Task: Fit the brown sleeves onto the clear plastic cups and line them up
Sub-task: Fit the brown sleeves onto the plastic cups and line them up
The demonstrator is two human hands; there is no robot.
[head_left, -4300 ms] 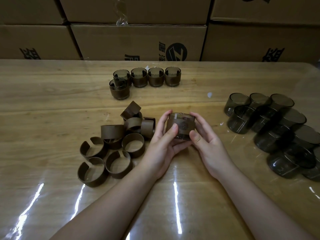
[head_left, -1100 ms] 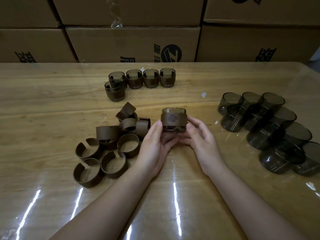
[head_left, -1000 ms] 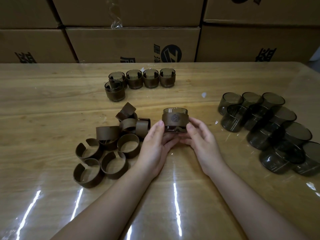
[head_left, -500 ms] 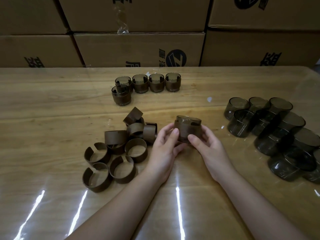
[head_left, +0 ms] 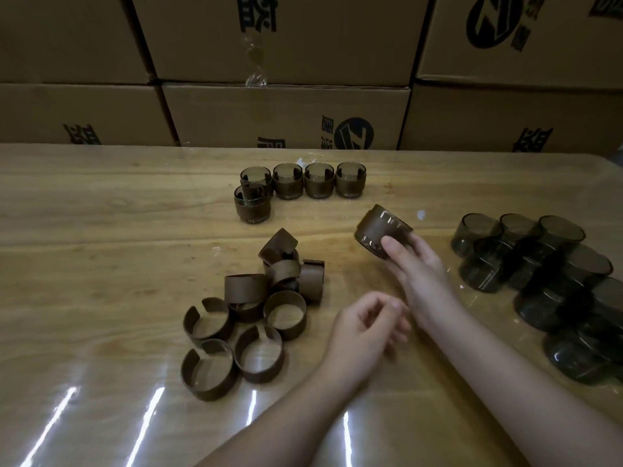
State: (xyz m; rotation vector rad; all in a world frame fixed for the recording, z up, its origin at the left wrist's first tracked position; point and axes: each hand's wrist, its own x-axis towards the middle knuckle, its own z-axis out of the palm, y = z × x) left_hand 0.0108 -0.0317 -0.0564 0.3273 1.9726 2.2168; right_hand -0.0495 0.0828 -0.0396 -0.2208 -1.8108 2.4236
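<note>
Brown-sleeved round cup (head_left: 381, 234), tilted, in right hand (head_left: 419, 271) above glossy wooden table (head_left: 101, 264)

Two bare forearms enter from the bottom edge, no sleeves, watch, rings or gloves on either. The left hand (head_left: 365, 326) and right hand (head_left: 421, 267) show short, unpainted fingernails; the right thumb (head_left: 392, 247) nail is plain and rounded.

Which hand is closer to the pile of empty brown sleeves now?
Left. The left hand hangs just right of the pile of brown sleeves, holding nothing. The right hand is farther right and farther back, holding a sleeved cup above the table.
</note>
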